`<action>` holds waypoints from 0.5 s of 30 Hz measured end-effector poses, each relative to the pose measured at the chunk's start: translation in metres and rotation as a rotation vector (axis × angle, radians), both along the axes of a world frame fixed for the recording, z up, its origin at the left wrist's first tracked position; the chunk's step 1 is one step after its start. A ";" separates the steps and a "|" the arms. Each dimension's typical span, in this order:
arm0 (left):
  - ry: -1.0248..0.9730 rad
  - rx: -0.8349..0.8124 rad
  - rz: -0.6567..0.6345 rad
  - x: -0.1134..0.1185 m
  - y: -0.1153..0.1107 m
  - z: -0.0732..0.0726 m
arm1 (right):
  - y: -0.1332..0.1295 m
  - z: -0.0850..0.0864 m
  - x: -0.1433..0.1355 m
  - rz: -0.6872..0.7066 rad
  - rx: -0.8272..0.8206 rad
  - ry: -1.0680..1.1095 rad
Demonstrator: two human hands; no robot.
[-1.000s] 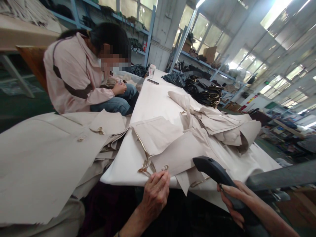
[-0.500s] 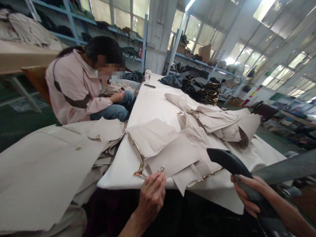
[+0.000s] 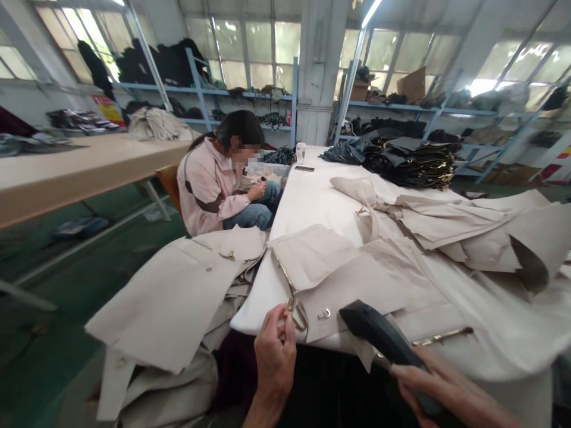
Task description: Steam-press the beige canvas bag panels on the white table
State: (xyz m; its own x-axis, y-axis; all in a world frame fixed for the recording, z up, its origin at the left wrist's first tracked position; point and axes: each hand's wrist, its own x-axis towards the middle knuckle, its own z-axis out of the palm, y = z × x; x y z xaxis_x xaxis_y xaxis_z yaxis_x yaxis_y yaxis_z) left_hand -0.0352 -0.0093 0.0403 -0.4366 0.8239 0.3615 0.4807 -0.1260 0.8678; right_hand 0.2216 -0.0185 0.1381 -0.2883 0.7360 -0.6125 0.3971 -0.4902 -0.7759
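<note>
My left hand (image 3: 277, 345) is closed in a pinch on a short beige strap with a metal ring (image 3: 292, 306) at the table's near edge. Between my two hands lies a flat beige fabric piece (image 3: 357, 285) with a small metal buckle (image 3: 325, 314) on it. My right hand (image 3: 417, 377) is wrapped round a black hand-held tool (image 3: 379, 327) with a long, blunt nose. Its nose points left, close to the buckle, above the fabric. My fingers partly hide the strap, and what the tool does cannot be made out.
More beige pieces (image 3: 455, 220) lie heaped on the white-covered table (image 3: 307, 196), and others hang in a pile (image 3: 178, 297) at the left. A person (image 3: 218, 178) sits beyond that pile. Black pieces (image 3: 410, 157) are stacked at the back, near a cup (image 3: 301, 153) and a phone (image 3: 304, 169).
The view has swung left. My left hand has come to pinch the strap with the ring, away from the buckle. The black tool has come closer to the buckle.
</note>
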 end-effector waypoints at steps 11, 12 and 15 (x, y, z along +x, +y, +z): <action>-0.036 -0.512 -0.222 -0.006 0.059 0.024 | 0.019 -0.021 -0.006 -0.023 0.044 0.240; 0.035 -0.519 -0.211 -0.004 0.062 0.027 | 0.018 -0.021 -0.004 -0.012 0.062 0.235; 0.372 -0.504 -0.106 0.004 0.066 0.034 | 0.014 -0.023 0.000 0.034 0.116 0.165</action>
State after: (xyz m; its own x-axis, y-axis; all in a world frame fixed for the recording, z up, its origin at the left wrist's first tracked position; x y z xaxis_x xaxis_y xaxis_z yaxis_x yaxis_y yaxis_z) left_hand -0.0311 0.0571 0.0740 -0.2628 0.9644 0.0293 0.7690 0.1911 0.6100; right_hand 0.2221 -0.0042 0.1155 -0.4042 0.7870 -0.4662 0.2744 -0.3819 -0.8825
